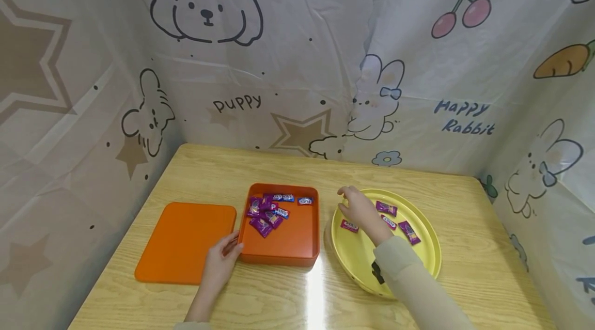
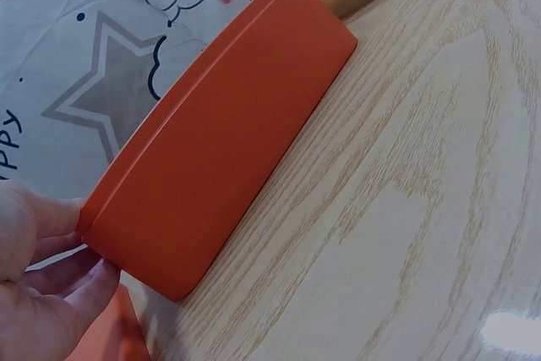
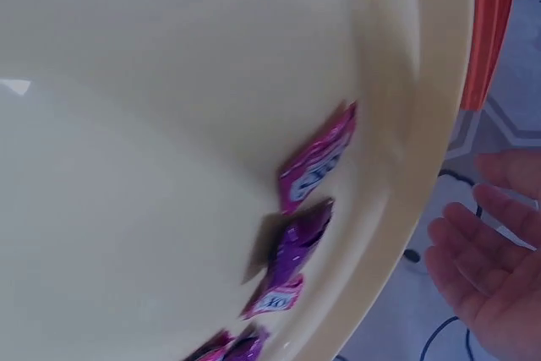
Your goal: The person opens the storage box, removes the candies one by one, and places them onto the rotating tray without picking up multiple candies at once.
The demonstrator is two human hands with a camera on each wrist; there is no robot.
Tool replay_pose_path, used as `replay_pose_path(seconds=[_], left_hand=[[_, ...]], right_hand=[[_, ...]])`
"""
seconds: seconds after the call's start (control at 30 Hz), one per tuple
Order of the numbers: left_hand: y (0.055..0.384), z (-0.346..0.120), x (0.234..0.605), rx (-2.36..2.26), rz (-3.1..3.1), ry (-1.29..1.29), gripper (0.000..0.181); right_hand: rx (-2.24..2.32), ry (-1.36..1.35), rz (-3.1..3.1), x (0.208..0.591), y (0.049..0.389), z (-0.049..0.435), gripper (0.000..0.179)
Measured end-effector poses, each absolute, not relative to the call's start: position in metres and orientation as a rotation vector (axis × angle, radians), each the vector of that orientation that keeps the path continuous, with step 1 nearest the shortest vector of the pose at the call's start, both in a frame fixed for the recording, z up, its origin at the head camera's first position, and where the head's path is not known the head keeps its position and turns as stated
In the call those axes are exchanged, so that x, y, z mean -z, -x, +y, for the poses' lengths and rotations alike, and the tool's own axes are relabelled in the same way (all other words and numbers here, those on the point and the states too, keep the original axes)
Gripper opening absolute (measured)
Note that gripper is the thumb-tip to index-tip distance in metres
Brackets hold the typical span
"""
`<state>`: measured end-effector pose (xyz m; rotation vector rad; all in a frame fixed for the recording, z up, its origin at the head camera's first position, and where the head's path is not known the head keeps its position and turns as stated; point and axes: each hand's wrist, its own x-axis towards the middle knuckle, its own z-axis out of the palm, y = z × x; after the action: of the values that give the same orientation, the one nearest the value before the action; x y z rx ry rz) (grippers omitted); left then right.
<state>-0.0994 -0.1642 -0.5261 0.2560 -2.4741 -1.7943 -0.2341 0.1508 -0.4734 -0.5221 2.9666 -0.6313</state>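
Observation:
My left hand (image 1: 222,259) holds the left wall of an orange box (image 1: 279,258) near its front corner; its fingers (image 2: 59,281) and thumb touch the wall. Inside lie several small wrapped candies, purple (image 1: 261,226) and blue (image 1: 304,201). Over the back left rim of a round yellow tray (image 1: 434,247) hovers my right hand (image 1: 360,211), fingers loosely bent with nothing seen between them. On the tray are several candies, among them a pink candy (image 3: 319,158) and a purple candy (image 1: 409,232). My right forearm hides part of the tray.
Left of the box, a flat orange lid (image 1: 186,242) lies on the wooden table (image 1: 274,299). A printed curtain (image 1: 297,61) hangs behind and along both sides. On the tray beside my right sleeve is a small black shape (image 1: 377,272).

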Motion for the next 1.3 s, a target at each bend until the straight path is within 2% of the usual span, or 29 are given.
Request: replay_pose_path(seconds=[0.23,0.57,0.77,1.1,1.3], left_hand=[[0.099,-0.164,0.526,1.802,-2.471,-0.246,0.04],[0.098,-0.164,0.53,1.749,-2.427,-0.168,0.039],[0.096,-0.164,0.53,1.694,-2.377,-0.113,0.037],[0.099,-0.165,0.528,1.803,-2.469,-0.212,0.042],[0.099,-0.165,0.527,1.795,-2.467,-0.211,0.042]], right_hand=[[0.646,0.659,2.994,0.463,0.237,0.121,0.04],[0.499,0.958,2.949,0.459,0.237,0.07,0.04],[0.362,0.942,2.832,0.46,0.233,0.042,0.043],[0.193,1.05,2.686,0.476,0.231,0.005,0.037],[0.146,1.134,2.658,0.487,0.229,-0.007,0.027]])
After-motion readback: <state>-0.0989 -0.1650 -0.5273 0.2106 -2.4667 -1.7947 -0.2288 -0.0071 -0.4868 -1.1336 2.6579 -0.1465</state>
